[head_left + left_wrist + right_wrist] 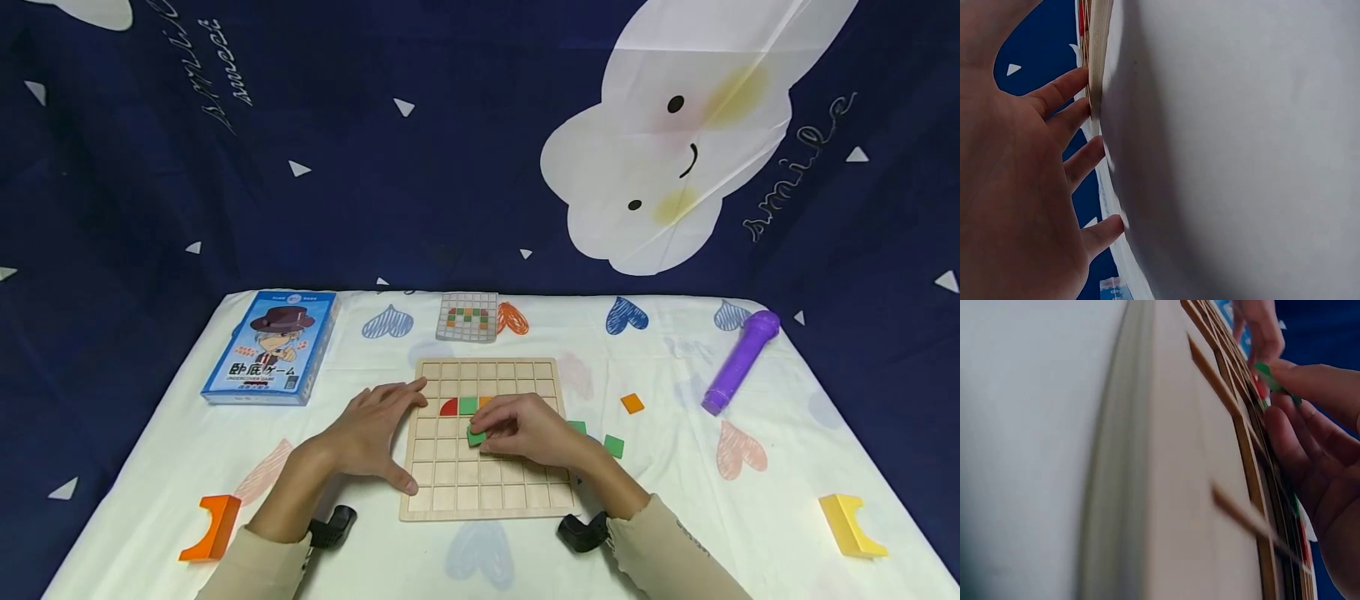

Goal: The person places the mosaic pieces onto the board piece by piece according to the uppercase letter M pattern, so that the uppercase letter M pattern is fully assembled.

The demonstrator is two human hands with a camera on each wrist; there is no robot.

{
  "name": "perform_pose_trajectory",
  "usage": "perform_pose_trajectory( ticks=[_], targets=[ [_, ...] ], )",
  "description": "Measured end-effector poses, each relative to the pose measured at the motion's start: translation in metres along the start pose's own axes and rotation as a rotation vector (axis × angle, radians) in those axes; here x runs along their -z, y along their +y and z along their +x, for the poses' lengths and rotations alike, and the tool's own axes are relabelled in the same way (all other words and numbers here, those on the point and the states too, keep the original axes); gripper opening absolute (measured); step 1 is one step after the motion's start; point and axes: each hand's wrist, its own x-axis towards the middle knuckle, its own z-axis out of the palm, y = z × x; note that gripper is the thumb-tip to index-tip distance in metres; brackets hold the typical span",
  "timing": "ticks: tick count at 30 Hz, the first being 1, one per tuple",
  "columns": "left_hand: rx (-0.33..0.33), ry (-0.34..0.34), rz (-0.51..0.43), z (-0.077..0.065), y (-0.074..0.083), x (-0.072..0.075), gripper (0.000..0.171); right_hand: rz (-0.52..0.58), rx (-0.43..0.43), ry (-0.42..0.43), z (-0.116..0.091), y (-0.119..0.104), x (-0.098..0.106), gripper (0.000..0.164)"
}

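Observation:
A wooden grid board point(456, 475) lies on the white cloth in the head view. My left hand point(375, 433) rests along its left edge with fingers spread; in the left wrist view, fingertips of the left hand point(1029, 169) touch the board's side and the cloth. Between thumb and fingers, my right hand point(525, 429) pinches a green square tile point(476, 437) over the middle of the grid. The right wrist view shows the same green tile point(1266, 375) tilted above the cells. In one row sit a red quarter-round tile point(448, 407), a green tile point(468, 405) and an orange tile point(484, 401), partly hidden by the right hand.
Behind the board lies a pattern card point(467, 317). Right of the board are a loose green tile point(614, 447), an orange tile point(632, 403) and a purple microphone-shaped toy point(741, 362). A blue game box point(272, 347) stands left; orange point(213, 528) and yellow point(851, 525) arched blocks lie near the sides.

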Motion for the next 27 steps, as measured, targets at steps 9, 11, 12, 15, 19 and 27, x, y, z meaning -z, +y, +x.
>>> perform_pose_trajectory(
  ticks=[9, 11, 12, 15, 19, 27],
  targets=[
    [-0.006, -0.008, -0.009, 0.001, -0.002, 0.0, 0.113, -0.062, 0.016, 0.026, 0.019, -0.012, -0.011, 0.02],
    [-0.013, -0.008, -0.015, 0.001, -0.003, -0.001, 0.114, -0.073, 0.017, 0.034, 0.022, -0.013, -0.014, 0.021],
    [-0.016, -0.01, -0.015, 0.001, -0.004, -0.001, 0.114, -0.083, 0.017, 0.038, 0.023, -0.014, -0.015, 0.022],
    [-0.018, -0.011, -0.013, 0.001, -0.004, -0.002, 0.114, -0.112, 0.002, 0.049, 0.027, -0.015, -0.018, 0.023],
    [-0.015, -0.01, -0.011, 0.002, -0.004, -0.002, 0.115, -0.139, -0.015, 0.052, 0.031, -0.015, -0.02, 0.023],
    [-0.011, -0.005, 0.001, 0.002, -0.004, -0.001, 0.116, -0.207, -0.018, 0.073, 0.036, -0.016, -0.025, 0.019]
  ],
)
